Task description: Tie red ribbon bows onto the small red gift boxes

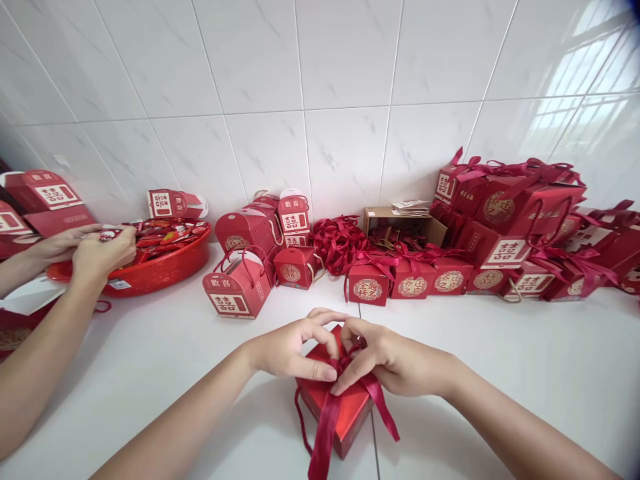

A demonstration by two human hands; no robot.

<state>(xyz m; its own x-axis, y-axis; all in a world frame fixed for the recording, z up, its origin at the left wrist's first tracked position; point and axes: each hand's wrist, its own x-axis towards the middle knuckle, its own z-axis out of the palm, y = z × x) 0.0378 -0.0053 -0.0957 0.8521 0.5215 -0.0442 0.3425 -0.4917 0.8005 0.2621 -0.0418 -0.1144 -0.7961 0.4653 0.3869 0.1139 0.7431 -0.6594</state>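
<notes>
A small red gift box (353, 410) stands in front of me on the white table, with a dark red satin ribbon (326, 430) across its top. My left hand (300, 348) reaches over the box from the left, its thumb and bent fingers closed on the ribbon at the middle. From the other side my right hand (387, 357) pinches the ribbon at the same spot. Two ribbon tails hang down, one over the front and one on the right. The knot is partly hidden by my fingers. A twisted cord handle (301, 420) droops at the box's left side.
At left another person's hands (103, 250) hold a small packet over a red basket (165, 270) of wrapped sweets. Handled boxes (237, 287), a ribbon heap (337, 243), a cardboard carton (430, 230) and stacked ribboned boxes (505, 233) line the tiled wall.
</notes>
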